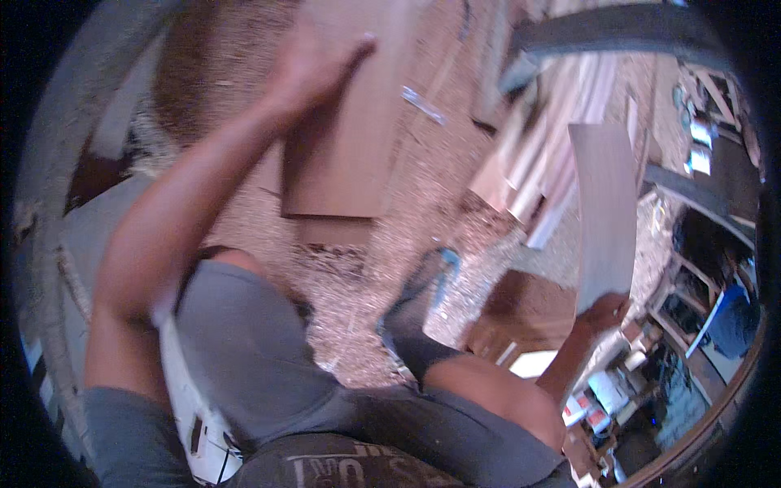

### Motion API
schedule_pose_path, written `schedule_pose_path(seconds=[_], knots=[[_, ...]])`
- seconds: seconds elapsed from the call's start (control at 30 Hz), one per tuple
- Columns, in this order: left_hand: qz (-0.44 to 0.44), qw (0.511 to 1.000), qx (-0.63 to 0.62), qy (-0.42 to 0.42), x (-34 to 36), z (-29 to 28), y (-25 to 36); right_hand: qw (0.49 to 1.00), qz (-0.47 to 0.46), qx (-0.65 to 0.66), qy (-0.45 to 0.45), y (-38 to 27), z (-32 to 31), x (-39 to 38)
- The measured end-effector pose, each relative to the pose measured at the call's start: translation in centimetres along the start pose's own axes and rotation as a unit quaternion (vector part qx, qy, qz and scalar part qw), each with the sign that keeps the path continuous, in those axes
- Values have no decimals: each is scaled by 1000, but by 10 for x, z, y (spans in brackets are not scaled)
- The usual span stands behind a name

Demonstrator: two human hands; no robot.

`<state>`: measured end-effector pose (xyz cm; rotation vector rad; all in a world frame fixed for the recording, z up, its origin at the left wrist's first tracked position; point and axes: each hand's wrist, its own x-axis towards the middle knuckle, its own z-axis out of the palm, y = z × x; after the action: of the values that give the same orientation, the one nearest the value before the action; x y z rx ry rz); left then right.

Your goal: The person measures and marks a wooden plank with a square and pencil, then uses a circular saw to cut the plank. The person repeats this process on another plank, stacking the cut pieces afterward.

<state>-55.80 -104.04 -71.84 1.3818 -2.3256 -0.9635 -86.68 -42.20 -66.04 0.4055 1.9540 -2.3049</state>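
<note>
My left hand (pixel 313 73) reaches forward to a wide, smooth wooden board (pixel 338 171). Its thumb lies over the board's face; the other fingers are blurred and partly hidden, and the hand appears closed around the board's side. Off to the right, my right hand (pixel 604 312) grips the near end of a long, flat greyish board (pixel 606 207), which stretches away from me. Its fingers are wrapped round that end. The two boards are apart from each other.
Several long wooden strips (pixel 561 138) lie at the upper right. A small pale strip (pixel 423 106) rests on the floor, which is strewn with shavings (pixel 358 325). A brown wooden block (pixel 521 313) is near my knee. Mixed items (pixel 610 390) crowd the lower right.
</note>
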Motion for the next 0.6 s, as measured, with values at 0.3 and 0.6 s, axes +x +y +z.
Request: schedule_pose_path(seconds=[0.3,0.6], knots=[[-51,971,-234,8,18,30,-34,937,284,86,-184,101,180,-171],[-192,901,-369,-125,-14,-13,-52,793,66,-412,-444,177,256,-228]])
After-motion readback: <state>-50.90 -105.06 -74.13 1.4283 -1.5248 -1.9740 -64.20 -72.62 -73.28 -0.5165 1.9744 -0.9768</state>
